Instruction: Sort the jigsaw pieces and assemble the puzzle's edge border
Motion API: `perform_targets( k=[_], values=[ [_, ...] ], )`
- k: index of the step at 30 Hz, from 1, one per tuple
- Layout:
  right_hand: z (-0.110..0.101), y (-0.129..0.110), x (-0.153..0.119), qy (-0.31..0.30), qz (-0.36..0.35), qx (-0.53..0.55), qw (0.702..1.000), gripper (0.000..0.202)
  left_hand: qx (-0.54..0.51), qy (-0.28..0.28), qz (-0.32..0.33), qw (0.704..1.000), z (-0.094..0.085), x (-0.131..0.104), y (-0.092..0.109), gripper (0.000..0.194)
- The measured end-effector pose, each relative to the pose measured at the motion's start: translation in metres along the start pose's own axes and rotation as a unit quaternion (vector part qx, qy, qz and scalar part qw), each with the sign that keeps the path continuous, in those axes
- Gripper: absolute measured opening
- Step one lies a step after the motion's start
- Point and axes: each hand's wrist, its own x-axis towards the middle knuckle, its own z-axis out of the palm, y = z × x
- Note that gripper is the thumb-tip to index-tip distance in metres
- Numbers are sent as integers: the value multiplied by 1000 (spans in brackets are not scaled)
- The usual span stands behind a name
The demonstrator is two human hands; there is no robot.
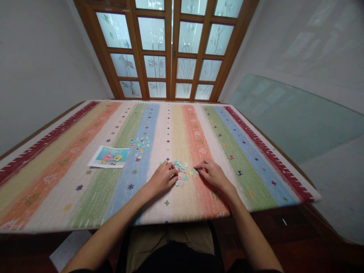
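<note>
a person's two bare forearms are reaching up from the bottom edge of the frame, over a lap in dark and tan clothing, onto a table [256, 151] covered by a cloth of long coloured stripes. the left hand [162, 178] is lying palm down on the white stripe, its fingers curled loosely and its fingertips touching the near side of a small heap of puzzle pieces [181, 169]; whether a piece is being pinched there cannot be told. the right hand [211, 171] is resting on the orange stripe just right of the heap, fingers drawn close together, the fingertips pressing at a stray piece on the heap's right edge. the heap itself is sitting between the two hands, on the yellow and white stripes near the table's front edge. a second scatter of pieces [140, 145] is lying farther back on the blue stripe, well apart from the hands. just left of it a cartoon picture sheet [109, 156] is lying flat. a wooden door with frosted panes [170, 49] is standing behind the table.
</note>
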Motion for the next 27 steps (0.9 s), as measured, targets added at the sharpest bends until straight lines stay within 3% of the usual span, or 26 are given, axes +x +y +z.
perform_targets(
  k=[8,19,27],
  values=[
    [-8,5,-2,1,13,-22,1000,24,-9,20,8,1000,-3,-9,-7,16],
    [13,-45,8,-47,-79,-20,996,25,5,15,-4,1000,-1,-2,-4,22],
    [8,-33,-3,-45,-46,-7,998,25,-5,20,7,1000,-3,1,-3,19]
  ],
)
